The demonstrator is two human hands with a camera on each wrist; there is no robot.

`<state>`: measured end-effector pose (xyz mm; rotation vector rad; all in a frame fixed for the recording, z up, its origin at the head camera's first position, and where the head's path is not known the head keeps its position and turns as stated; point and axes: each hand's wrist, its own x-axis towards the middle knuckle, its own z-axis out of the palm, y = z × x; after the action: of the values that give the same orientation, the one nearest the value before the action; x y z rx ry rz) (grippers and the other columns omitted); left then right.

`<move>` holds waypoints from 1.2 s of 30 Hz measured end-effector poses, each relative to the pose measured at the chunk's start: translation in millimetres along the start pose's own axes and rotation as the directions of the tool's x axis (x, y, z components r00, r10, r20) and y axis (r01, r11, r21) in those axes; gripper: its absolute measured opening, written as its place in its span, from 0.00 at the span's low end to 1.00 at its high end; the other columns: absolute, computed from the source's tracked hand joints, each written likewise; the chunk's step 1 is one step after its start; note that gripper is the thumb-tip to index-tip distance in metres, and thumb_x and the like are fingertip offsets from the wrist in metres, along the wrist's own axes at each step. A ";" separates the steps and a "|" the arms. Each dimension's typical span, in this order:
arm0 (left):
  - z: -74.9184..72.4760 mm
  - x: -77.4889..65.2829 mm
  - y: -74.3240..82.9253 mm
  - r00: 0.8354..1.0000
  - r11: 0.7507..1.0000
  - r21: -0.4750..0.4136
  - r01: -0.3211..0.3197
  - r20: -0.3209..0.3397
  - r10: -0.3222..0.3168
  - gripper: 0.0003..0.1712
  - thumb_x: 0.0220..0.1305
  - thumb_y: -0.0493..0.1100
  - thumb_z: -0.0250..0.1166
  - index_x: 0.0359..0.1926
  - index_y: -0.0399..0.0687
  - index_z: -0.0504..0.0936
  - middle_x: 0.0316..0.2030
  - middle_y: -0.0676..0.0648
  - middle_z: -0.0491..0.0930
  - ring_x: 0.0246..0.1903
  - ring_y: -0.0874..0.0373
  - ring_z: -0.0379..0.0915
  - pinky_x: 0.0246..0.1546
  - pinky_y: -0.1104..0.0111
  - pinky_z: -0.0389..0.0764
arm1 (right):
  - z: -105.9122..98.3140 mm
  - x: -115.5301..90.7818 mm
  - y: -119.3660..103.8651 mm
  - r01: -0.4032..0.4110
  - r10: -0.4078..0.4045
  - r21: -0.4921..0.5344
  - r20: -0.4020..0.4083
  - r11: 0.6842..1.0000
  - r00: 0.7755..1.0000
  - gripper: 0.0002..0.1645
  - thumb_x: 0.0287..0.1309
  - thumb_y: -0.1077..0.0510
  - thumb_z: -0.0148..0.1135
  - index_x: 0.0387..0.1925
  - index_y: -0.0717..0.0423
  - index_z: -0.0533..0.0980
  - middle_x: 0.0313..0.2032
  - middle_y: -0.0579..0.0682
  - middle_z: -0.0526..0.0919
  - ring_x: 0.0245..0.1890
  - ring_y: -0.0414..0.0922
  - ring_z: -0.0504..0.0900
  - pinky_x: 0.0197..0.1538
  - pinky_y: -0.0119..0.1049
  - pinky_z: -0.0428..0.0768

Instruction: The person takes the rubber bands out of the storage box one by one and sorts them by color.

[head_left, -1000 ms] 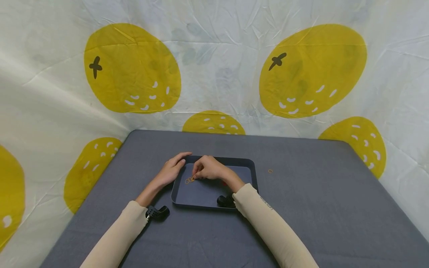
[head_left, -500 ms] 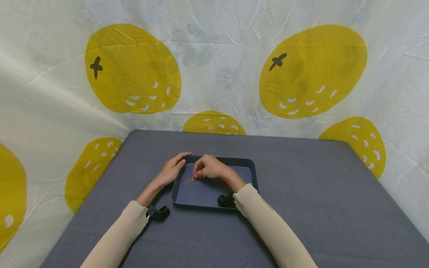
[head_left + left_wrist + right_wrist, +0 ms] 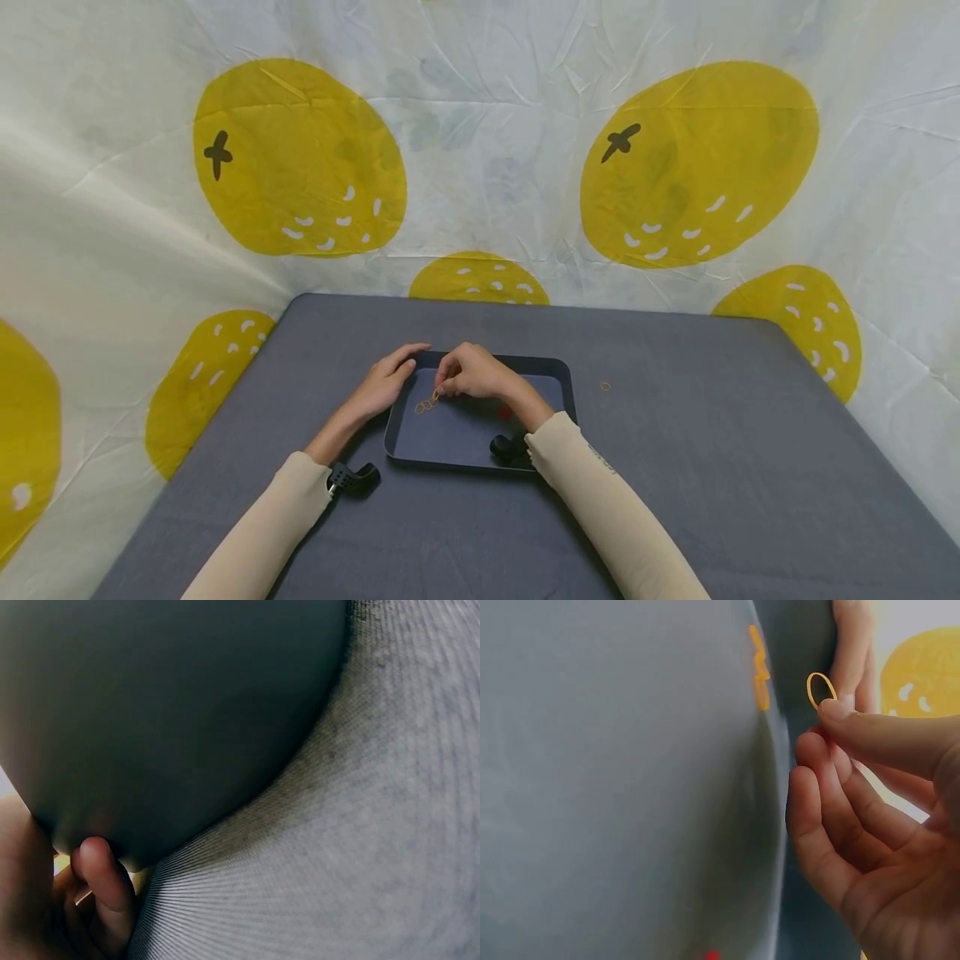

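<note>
My right hand (image 3: pixel 472 373) is above the far left part of a dark grey tray (image 3: pixel 450 466). Its thumb and index finger pinch a thin orange rubber band (image 3: pixel 809 688), which stands up from the fingertips in the right wrist view. Several more rubber bands (image 3: pixel 760 666) lie on the tray floor just left of that hand. My left hand (image 3: pixel 381 385) rests at the tray's far left corner, fingers extended along the rim. In the left wrist view, fingertips (image 3: pixel 96 862) touch the tray's outer wall; the rest of that hand is mostly out of view.
A single loose rubber band (image 3: pixel 605 387) lies on the grey table (image 3: pixel 675 467) to the right of the tray. Inside the tray, a small red thing (image 3: pixel 505 412) is partly hidden by my right wrist. A cloth with yellow fruit prints (image 3: pixel 495 183) hangs behind the table.
My right hand has risen slightly with the pinched rubber band, which now sits a little higher than the others. The left hand holds its place at the tray.
</note>
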<state>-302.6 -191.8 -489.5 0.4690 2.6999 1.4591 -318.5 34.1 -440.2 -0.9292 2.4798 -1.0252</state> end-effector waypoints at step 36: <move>3.1 -3.0 -4.3 0.998 0.998 -0.028 -0.062 0.002 0.062 0.24 0.84 0.44 0.47 0.75 0.49 0.71 0.74 0.39 0.69 0.73 0.37 0.64 0.69 0.39 0.67 | -100.9 -104.4 6.7 0.003 0.012 0.084 -0.172 0.996 0.985 0.03 0.66 0.59 0.70 0.37 0.52 0.88 0.38 0.56 0.92 0.41 0.55 0.89 0.46 0.43 0.86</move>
<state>-300.2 -192.4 -495.1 0.5574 2.6822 1.5070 -293.2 159.5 -371.4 -0.8413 2.5525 -1.2468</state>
